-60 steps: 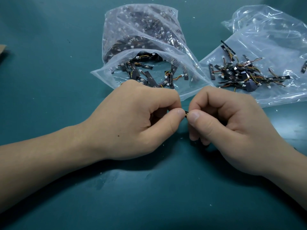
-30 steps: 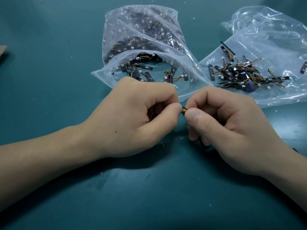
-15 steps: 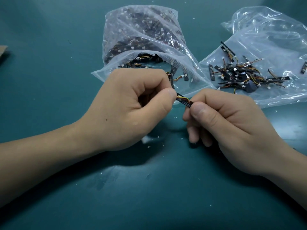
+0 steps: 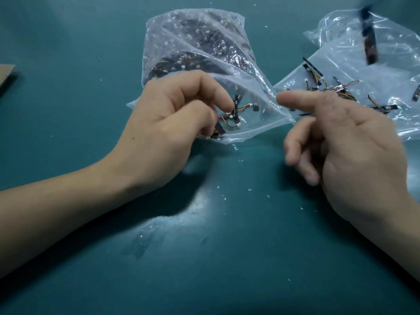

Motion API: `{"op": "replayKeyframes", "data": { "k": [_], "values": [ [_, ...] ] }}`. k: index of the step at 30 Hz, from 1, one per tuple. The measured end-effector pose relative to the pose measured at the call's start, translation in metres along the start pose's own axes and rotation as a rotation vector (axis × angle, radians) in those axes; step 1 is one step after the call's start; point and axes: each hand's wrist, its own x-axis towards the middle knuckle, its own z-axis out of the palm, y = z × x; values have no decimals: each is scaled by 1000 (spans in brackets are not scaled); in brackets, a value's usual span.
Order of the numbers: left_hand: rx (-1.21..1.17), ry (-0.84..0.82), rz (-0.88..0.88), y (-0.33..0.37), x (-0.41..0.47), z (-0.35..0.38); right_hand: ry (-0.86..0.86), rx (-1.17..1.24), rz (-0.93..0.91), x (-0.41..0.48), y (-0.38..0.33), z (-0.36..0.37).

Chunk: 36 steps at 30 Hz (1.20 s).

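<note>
Left hand (image 4: 168,133): I see it at the mouth of the left bag (image 4: 193,42), fingers curled down among the parts there.
Left grip: thumb and forefinger sit close together right by a black strip, but I cannot tell whether they pinch it.
Right hand (image 4: 345,142): blurred, it hangs above the table just in front of the right bag (image 4: 341,64). The fingers are apart, the forefinger points left, and it holds nothing.
Strip boards (image 4: 236,108): small black strips with coloured wires lie inside the left bag's mouth, touching the left fingertips.
Sorted pile (image 4: 341,92): more of the same strips lie in a loose heap on the right bag, partly behind my right hand.
Blurred strip (image 4: 369,42): a dark smear over the top of the right bag. I cannot tell whether it rests there.
Table (image 4: 227,246): teal, scattered with white flecks (image 4: 250,189).
Cardboard (image 4: 6,76): a corner shows at the far left edge.
</note>
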Motion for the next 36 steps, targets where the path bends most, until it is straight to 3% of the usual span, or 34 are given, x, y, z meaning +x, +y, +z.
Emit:
{"op": "replayKeyframes", "data": {
  "k": [3,6,10,16,24,33,36],
  "values": [
    [283,28,65,0,-1,2,-128,-163,-64,-2,2,1],
    [432,-56,36,2,-3,3,-288,-348,-133,-9,0,3],
    [594,-177,31,3,-4,4,-296,-374,-131,-8,-2,4],
    [703,-114,60,2,-5,9,-312,-368,-118,-9,-4,6],
    [580,-58,104,-1,-8,7,-304,-393,-105,-8,-4,7],
    [504,121,306,-4,-6,5,-245,-354,-19,-6,-1,6],
    [391,59,366,-1,-6,4,-212,-294,13,-5,1,5]
  ]
}}
